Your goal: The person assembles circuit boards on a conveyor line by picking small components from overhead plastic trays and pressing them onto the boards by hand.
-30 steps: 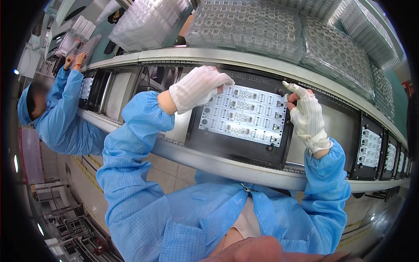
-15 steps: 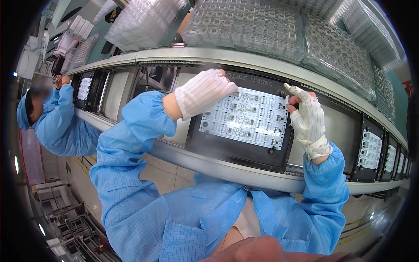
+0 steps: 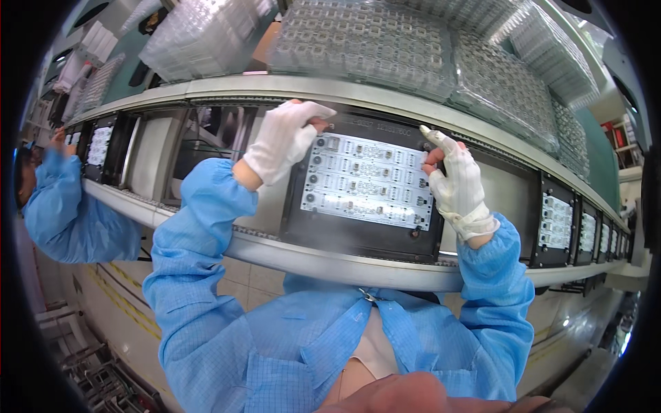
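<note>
A white circuit board panel point(image 3: 368, 182), with several strips of small dark and silver parts, lies flat in a black carrier plate point(image 3: 344, 241) in front of me. My left hand point(image 3: 284, 141), in a white striped glove with some bare fingertips, hovers by the panel's upper left corner. Its forefinger is stretched out and the thumb apart below it; nothing shows in it. My right hand point(image 3: 458, 179), gloved likewise, is at the panel's right edge. One gloved finger reaches out while the bare thumb and a bare fingertip come together; whatever is between them is too small to name.
The carrier sits on a conveyor with a metal front rail point(image 3: 344, 267). More carriers with white panels point(image 3: 556, 221) line up to the right. Behind the rear rail stand stacked clear plastic trays point(image 3: 358, 51). At left a co-worker in a blue sleeve point(image 3: 76, 213) works on the same line.
My left hand has lifted off the panel and drawn back to its upper left corner, uncovering the left end. My right hand stays at the right edge. The whole view has shifted slightly.
</note>
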A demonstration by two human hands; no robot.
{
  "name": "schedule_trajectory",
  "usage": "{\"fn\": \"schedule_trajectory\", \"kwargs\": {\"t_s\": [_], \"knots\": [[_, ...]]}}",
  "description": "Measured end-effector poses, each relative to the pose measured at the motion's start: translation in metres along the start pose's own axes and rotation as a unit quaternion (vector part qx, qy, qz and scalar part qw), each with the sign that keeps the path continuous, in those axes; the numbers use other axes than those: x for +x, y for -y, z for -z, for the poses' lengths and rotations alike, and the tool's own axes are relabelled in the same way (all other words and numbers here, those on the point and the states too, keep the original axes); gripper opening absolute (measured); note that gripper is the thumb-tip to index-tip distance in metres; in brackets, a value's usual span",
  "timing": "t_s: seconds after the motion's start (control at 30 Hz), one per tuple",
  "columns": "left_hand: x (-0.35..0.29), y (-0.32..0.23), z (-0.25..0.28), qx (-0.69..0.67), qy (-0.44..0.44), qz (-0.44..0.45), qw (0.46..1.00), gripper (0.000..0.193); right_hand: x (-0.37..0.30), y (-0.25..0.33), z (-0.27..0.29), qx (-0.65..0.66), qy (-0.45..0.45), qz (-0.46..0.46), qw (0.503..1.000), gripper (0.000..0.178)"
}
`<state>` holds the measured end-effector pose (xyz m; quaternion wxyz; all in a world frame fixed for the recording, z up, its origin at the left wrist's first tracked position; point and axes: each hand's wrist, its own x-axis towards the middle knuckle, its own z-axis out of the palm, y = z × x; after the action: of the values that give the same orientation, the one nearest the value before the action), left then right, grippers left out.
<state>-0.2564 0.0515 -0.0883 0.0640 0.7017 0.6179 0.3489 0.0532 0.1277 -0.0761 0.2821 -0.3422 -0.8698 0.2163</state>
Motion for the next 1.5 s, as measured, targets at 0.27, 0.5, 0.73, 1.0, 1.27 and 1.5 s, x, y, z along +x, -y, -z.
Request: {"fn": "schedule_trajectory", "kwargs": {"t_s": [0.27, 0.5, 0.73, 1.0, 1.27, 1.5], "knots": [[-0.009, -0.007, -0.007, -0.102, 0.009, 0.014, 0.995, 0.027, 0.002, -0.007, 0.007, -0.051, 0.028, 0.055, 0.997, 0.064], [-0.010, -0.020, -0.008, -0.134, 0.038, 0.027, 0.990, 0.038, 0.008, -0.007, 0.019, -0.123, 0.084, 0.118, 0.982, 0.058], [-0.004, -0.019, 0.002, -0.112, 0.013, 0.018, 0.993, 0.039, 0.013, -0.013, 0.026, -0.082, 0.109, 0.060, 0.989, 0.057], [0.009, -0.005, 0.002, -0.087, -0.042, 0.009, 0.995, 0.033, 0.007, -0.013, 0.003, -0.166, 0.073, 0.180, 0.967, 0.052], [0.106, 0.059, -0.003, 0.231, -0.128, -0.173, 0.949, 0.031, 0.000, -0.023, 0.005, -0.152, 0.105, 0.126, 0.975, 0.061], [0.102, 0.082, 0.037, 0.195, 0.018, -0.074, 0.978, 0.039, 0.053, -0.067, 0.061, -0.182, -0.074, 0.041, 0.980, 0.048]]}}
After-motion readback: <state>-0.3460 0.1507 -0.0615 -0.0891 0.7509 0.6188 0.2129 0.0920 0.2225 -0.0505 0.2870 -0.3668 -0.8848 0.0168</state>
